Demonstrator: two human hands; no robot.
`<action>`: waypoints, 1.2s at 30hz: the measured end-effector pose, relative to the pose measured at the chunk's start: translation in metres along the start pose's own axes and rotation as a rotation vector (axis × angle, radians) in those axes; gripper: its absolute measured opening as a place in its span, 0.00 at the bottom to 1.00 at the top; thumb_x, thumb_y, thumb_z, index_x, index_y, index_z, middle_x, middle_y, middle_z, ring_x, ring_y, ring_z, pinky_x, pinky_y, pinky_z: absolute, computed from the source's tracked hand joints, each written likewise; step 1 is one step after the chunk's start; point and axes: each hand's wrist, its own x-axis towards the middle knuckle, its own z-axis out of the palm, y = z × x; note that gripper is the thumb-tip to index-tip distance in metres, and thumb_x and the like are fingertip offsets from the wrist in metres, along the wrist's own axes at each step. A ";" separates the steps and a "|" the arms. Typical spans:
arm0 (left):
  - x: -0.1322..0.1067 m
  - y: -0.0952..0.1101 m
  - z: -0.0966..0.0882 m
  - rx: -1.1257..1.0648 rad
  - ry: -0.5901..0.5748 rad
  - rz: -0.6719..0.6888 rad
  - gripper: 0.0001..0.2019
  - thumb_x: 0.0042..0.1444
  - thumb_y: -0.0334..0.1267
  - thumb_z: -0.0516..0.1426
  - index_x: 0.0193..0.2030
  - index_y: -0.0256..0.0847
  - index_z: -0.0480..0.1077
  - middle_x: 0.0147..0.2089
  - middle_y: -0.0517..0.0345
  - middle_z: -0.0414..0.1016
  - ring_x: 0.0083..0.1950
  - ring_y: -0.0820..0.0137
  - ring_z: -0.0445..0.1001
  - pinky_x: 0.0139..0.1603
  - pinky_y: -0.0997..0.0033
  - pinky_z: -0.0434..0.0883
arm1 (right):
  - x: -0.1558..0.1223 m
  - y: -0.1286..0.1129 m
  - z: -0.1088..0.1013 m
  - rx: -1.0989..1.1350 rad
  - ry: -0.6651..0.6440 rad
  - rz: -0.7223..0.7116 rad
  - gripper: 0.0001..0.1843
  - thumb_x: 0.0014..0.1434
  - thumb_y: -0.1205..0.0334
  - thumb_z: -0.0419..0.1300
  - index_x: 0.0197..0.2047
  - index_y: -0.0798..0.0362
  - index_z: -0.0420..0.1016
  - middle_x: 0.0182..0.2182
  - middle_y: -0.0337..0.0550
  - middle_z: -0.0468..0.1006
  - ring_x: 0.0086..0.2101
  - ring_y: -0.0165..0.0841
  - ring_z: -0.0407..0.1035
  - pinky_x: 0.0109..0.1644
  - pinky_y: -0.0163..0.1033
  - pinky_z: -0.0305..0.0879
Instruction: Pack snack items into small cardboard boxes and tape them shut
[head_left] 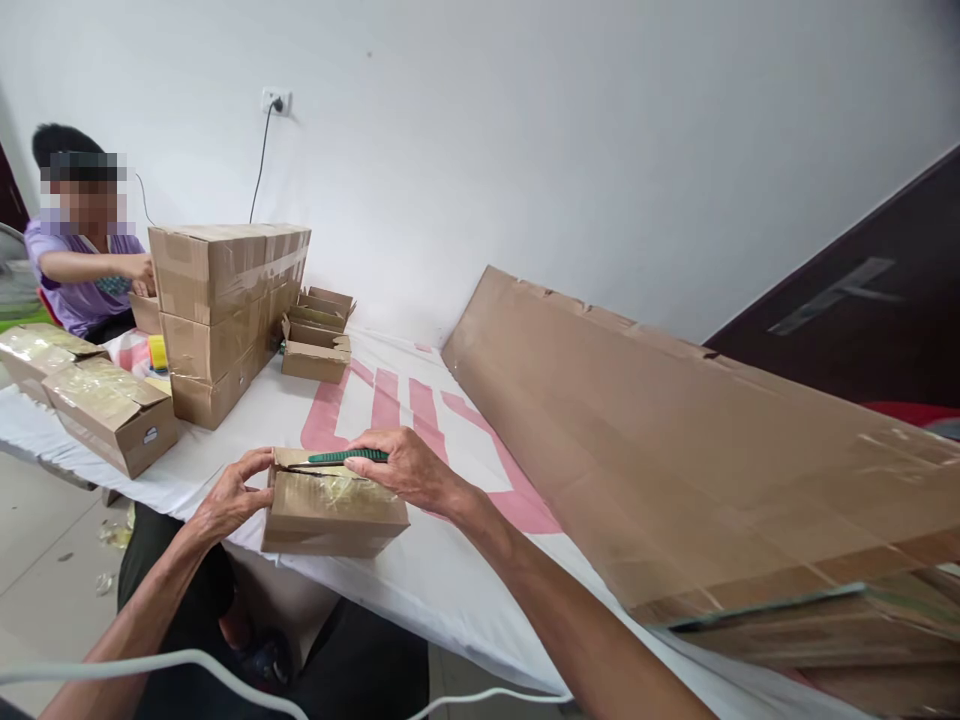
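A small taped cardboard box (pixel 330 515) lies on the white cloth-covered table (pixel 420 580) right in front of me. My left hand (pixel 229 495) grips the box's left end, fingers curled on its top edge. My right hand (pixel 405 465) rests on the far top edge and holds a green-handled cutter (pixel 346 457) flat along the box's top, pointing left.
A stack of taped cartons (pixel 225 310) stands at the back left, with open small boxes (pixel 319 335) beside it and sealed boxes (pixel 112 410) on the left edge. A seated person (pixel 82 270) works behind them. A long flat cardboard package (pixel 697 450) fills the right.
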 end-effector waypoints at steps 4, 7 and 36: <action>0.000 0.003 0.001 -0.009 -0.003 -0.026 0.22 0.52 0.44 0.68 0.55 0.46 0.83 0.67 0.47 0.75 0.70 0.49 0.70 0.56 0.61 0.79 | 0.013 -0.010 -0.002 -0.155 -0.091 -0.006 0.12 0.65 0.61 0.60 0.37 0.52 0.85 0.31 0.40 0.82 0.30 0.30 0.68 0.35 0.36 0.56; 0.000 0.003 0.000 0.006 0.003 -0.034 0.23 0.52 0.45 0.68 0.55 0.46 0.83 0.68 0.47 0.74 0.70 0.49 0.70 0.56 0.60 0.79 | 0.022 -0.015 -0.005 -0.276 -0.160 0.021 0.13 0.64 0.61 0.60 0.32 0.52 0.83 0.26 0.38 0.77 0.27 0.28 0.61 0.33 0.36 0.50; 0.012 0.007 -0.023 0.302 -0.290 -0.045 0.65 0.39 0.55 0.76 0.81 0.53 0.48 0.81 0.39 0.50 0.76 0.39 0.58 0.66 0.39 0.71 | -0.151 0.189 0.101 -0.283 0.470 0.458 0.18 0.68 0.53 0.52 0.51 0.52 0.77 0.46 0.55 0.81 0.49 0.49 0.74 0.57 0.54 0.70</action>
